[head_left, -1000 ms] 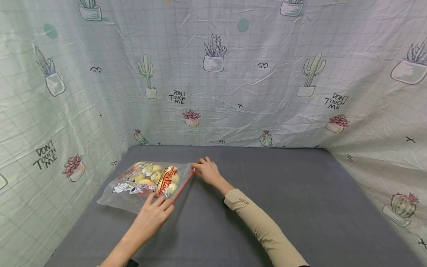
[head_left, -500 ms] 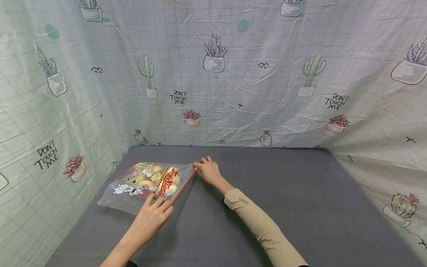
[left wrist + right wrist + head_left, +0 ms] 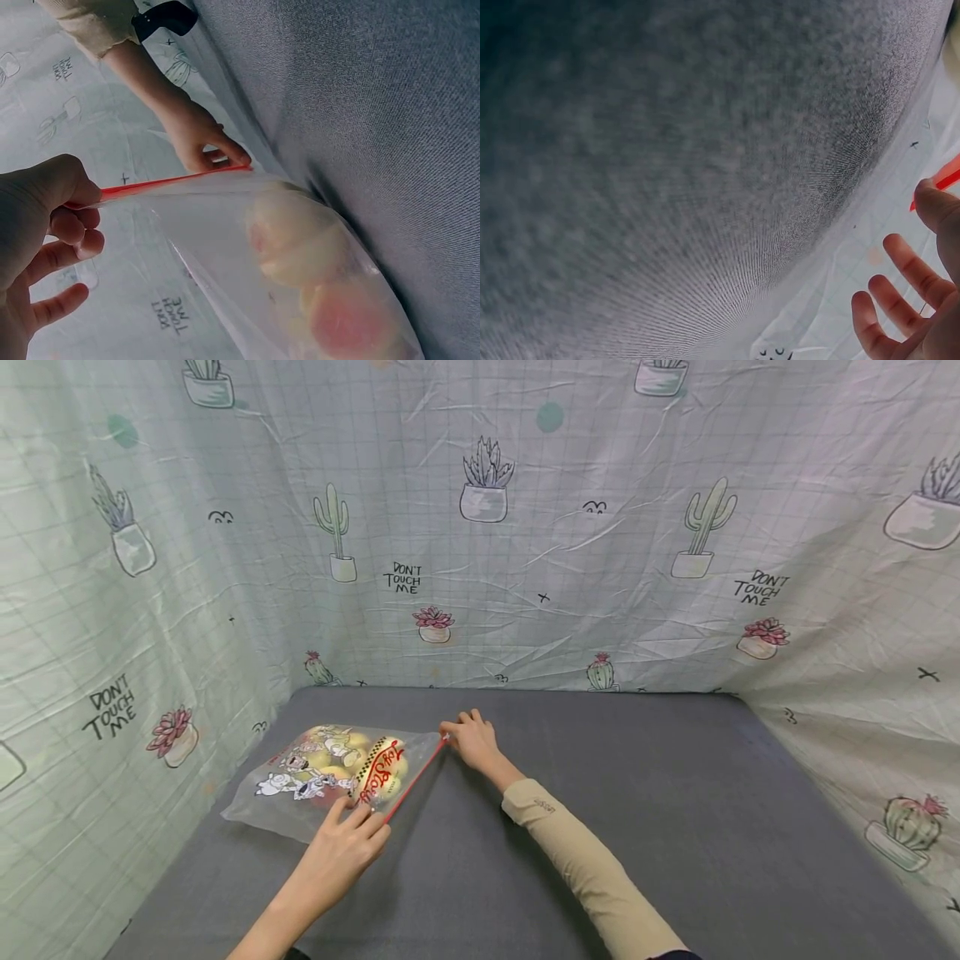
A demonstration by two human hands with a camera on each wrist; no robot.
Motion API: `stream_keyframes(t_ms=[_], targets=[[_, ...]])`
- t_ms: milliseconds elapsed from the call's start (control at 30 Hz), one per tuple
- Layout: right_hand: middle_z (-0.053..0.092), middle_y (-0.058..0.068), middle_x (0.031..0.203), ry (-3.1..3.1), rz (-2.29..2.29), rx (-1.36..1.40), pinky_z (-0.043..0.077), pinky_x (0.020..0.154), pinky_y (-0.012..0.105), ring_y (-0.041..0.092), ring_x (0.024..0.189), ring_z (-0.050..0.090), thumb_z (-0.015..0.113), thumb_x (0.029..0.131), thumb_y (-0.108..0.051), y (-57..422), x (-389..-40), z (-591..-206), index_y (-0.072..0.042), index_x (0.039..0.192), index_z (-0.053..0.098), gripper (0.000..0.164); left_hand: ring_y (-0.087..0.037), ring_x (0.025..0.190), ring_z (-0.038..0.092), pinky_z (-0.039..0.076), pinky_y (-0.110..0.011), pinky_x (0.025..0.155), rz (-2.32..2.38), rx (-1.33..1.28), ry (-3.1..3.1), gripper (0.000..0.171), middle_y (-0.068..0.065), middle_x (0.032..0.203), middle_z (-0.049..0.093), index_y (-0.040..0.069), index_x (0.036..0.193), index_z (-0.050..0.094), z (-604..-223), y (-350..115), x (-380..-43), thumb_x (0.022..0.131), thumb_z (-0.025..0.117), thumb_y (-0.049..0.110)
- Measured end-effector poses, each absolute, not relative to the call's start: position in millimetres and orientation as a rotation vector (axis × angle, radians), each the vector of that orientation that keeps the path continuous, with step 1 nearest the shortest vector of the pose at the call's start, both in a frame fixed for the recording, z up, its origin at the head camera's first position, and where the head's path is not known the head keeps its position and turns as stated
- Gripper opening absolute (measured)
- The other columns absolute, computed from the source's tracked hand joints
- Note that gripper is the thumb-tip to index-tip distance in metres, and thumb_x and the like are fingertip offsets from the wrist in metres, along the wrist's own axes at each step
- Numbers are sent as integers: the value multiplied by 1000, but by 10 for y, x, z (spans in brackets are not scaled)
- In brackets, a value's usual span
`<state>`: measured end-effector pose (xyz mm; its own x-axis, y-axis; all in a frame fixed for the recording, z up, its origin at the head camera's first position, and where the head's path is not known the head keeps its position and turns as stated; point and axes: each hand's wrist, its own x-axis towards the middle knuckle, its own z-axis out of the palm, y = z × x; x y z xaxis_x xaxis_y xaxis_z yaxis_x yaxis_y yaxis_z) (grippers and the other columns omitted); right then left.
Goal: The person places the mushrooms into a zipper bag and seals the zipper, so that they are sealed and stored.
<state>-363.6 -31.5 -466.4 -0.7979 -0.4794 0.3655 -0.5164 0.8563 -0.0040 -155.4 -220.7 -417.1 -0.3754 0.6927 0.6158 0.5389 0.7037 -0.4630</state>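
A clear zip bag (image 3: 251, 810) with cartoon print and red lettering lies on the left of the table. Round yellow and reddish fruits (image 3: 298, 236) show through its plastic; their exact kind is hard to tell. Along its right side runs a red zip edge (image 3: 154, 184). At the near end of that edge, my left hand (image 3: 343, 845) pinches the bag between thumb and index finger, with the other fingers loose. My right hand (image 3: 476, 743) pinches the far end, where a small pale slider seems to sit; the fingertips partly hide it.
Grey cloth covers the table (image 3: 637, 827), which extends to the right of the bag. A hanging sheet (image 3: 540, 543) printed with potted cacti encloses the back and both sides.
My right hand has shifted slightly right and away, drawing the far corner of the bag and its red edge along. The left hand keeps its place.
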Motion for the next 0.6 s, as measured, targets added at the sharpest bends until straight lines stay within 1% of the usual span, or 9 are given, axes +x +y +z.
stream_keyframes(t_ms=[200, 267, 300, 333, 400, 433, 500, 533, 600], targets=[[55, -1, 94, -2706, 125, 722, 32, 54, 25, 17, 85, 45, 55, 87, -30, -337, -3638, -4662, -37, 98, 58, 13, -18, 65, 45, 37, -40, 73, 228, -937, -2080, 20, 0, 64, 46, 10, 64, 50, -4163, -2183, -1540, 78, 35, 11], [55, -1, 94, -2714, 124, 716, 32, 54, 25, 18, 86, 45, 55, 87, -31, -343, -3638, -4661, -37, 97, 58, 13, -18, 65, 45, 37, -40, 73, 229, -938, -2080, 31, 0, 63, 46, 10, 64, 50, -4166, -2177, -1536, 86, 29, 11], [55, -1, 94, -2717, 120, 712, 32, 54, 25, 18, 86, 45, 55, 87, -31, -345, -3639, -4661, -37, 97, 58, 13, -18, 65, 45, 37, -40, 74, 231, -936, -2080, 34, 0, 63, 46, 10, 64, 50, -4168, -2175, -1535, 88, 26, 11], [55, -1, 94, -2719, 121, 711, 33, 54, 25, 18, 87, 45, 55, 87, -31, -346, -3640, -4660, -37, 98, 58, 13, -18, 65, 45, 37, -40, 74, 230, -936, -2079, 40, 0, 63, 46, 10, 64, 50, -4169, -2171, -1534, 92, 21, 12], [55, -1, 94, -2720, 123, 712, 33, 54, 25, 18, 87, 45, 54, 88, -30, -346, -3644, -4659, -37, 99, 59, 14, -18, 65, 45, 37, -39, 74, 233, -933, -2079, 52, 1, 63, 46, 10, 64, 50, -4167, -2165, -1532, 96, 10, 12], [55, -2, 94, -2717, 123, 716, 33, 54, 25, 18, 87, 45, 54, 88, -30, -346, -3647, -4659, -37, 99, 59, 14, -18, 65, 45, 37, -39, 74, 232, -933, -2080, 52, 1, 64, 46, 10, 64, 50, -4164, -2163, -1531, 96, 10, 12], [57, -2, 94, -2700, 126, 727, 35, 55, 26, 17, 86, 46, 54, 88, -29, -347, -3651, -4658, -36, 100, 59, 15, -18, 65, 45, 37, -39, 73, 227, -933, -2084, 40, 1, 64, 47, 10, 64, 51, -4151, -2163, -1535, 92, 21, 11], [57, -3, 94, -2691, 128, 735, 36, 55, 26, 17, 86, 46, 53, 88, -29, -348, -3654, -4658, -35, 101, 60, 16, -18, 65, 45, 37, -39, 73, 221, -935, -2089, 37, 1, 64, 47, 10, 64, 51, -4146, -2167, -1538, 91, 25, 11], [60, -4, 94, -2677, 123, 749, 37, 55, 26, 17, 86, 47, 54, 88, -27, -350, -3658, -4655, -35, 101, 60, 16, -18, 66, 45, 37, -39, 73, 211, -939, -2097, 24, 0, 65, 47, 9, 64, 51, -4136, -2174, -1547, 82, 34, 10]])
